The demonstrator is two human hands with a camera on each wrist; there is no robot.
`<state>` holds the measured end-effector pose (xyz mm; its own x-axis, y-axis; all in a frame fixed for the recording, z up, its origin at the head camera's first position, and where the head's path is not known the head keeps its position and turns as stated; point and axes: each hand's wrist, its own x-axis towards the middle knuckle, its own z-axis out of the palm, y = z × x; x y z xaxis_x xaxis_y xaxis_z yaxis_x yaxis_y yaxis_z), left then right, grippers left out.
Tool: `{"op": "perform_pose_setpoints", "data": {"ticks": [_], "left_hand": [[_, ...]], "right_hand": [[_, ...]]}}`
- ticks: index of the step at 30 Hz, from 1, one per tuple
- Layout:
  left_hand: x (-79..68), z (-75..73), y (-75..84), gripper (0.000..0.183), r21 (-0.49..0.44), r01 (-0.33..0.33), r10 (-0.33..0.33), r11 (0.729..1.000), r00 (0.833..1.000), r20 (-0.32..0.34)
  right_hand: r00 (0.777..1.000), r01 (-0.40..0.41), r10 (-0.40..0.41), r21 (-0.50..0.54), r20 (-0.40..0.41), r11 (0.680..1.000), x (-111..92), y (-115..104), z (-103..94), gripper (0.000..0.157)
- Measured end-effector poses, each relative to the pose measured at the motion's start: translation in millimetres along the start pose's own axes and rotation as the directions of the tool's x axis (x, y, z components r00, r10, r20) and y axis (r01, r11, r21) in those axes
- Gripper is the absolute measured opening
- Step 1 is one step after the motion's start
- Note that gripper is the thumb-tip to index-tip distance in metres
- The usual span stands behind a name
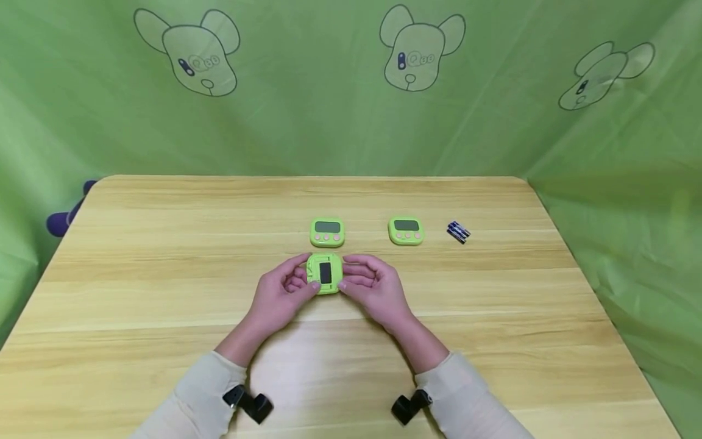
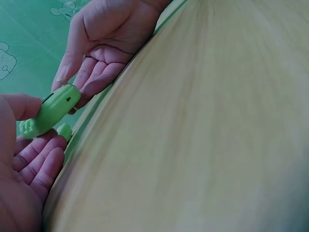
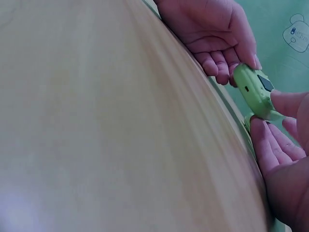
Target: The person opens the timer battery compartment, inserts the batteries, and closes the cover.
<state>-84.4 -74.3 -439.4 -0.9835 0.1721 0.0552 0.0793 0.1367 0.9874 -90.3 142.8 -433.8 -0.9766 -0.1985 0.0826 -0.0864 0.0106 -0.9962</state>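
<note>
Between both hands a light green digital timer is held with its back facing up, a dark rectangle showing in the middle of that back. My left hand pinches its left side, thumb on the near corner and fingers beneath. On the opposite side my right hand pinches the near right corner with thumb and fingers. In the left wrist view the timer appears edge-on, with a small dark slot in its side. The right wrist view also shows the timer tilted between the two hands.
Just beyond the hands lies a second green timer, screen up with pink buttons. A third matching timer lies to its right. Farther right are several small dark blue batteries. All rest on a wooden table before a green curtain.
</note>
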Motion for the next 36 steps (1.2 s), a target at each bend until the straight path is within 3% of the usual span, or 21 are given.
{"op": "perform_pose_setpoints", "data": {"ticks": [7,12,21,28,36], "left_hand": [[2.3,1.3,-3.0,0.043,0.093,-0.036,0.036,0.995,0.999,0.003],[3.7,1.0,-3.4,0.041,0.115,-0.053,0.052,0.992,0.999,0.013],[5.7,-1.8,0.8,0.042,0.109,-0.037,0.030,0.993,0.998,0.063],[5.9,1.4,1.5,0.043,0.123,-0.036,0.032,0.992,0.999,0.039],[4.9,1.1,2.5,0.039,0.097,-0.026,0.025,0.995,1.000,0.012]], "right_hand": [[0.994,-0.091,0.086,-0.065,-0.074,0.994,3,-2,8.0,0.038],[0.989,-0.108,0.094,-0.122,-0.113,0.987,6,-3,11.3,0.035],[0.989,-0.102,0.085,-0.130,-0.123,0.986,7,-7,12.5,0.034],[0.984,-0.133,0.124,-0.066,-0.124,0.989,6,-6,14.2,0.032],[0.988,-0.118,0.106,-0.108,-0.108,0.987,7,-4,13.1,0.032]]}}
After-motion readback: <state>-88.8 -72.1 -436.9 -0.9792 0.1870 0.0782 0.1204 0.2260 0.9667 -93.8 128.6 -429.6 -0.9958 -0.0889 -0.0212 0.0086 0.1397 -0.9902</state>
